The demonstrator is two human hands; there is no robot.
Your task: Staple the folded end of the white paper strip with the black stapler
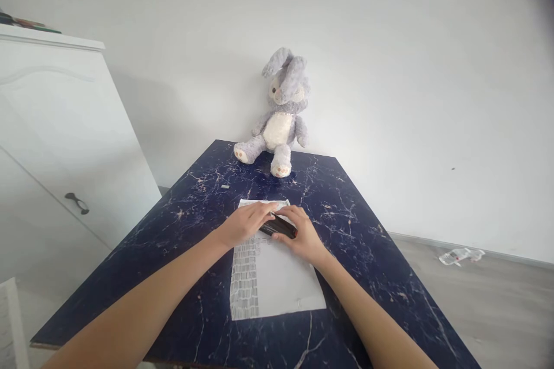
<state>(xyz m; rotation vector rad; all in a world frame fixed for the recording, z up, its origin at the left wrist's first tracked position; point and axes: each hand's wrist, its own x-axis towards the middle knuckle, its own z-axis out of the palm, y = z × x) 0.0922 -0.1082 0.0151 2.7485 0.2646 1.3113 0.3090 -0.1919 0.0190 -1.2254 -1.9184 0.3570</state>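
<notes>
A sheet of paper (pixel 285 277) lies on the dark blue marbled table, with grey hatched blocks down its left side. Over its upper part is a long black stapler (pixel 279 226) with a bit of red at its right end. My left hand (pixel 246 222) closes over the stapler's left end, its fingers partly hiding it. Thumb and fingers of my right hand (pixel 303 236) grip the right end. A small loose staple-like piece (pixel 298 302) rests near the paper's lower right edge.
A grey plush rabbit (pixel 281 127) sits at the table's far edge against the wall. A small pale strip (pixel 225 187) lies left of the paper's top. A white cabinet (pixel 64 138) stands at left; clear plastic packaging (pixel 461 256) is on the floor at right.
</notes>
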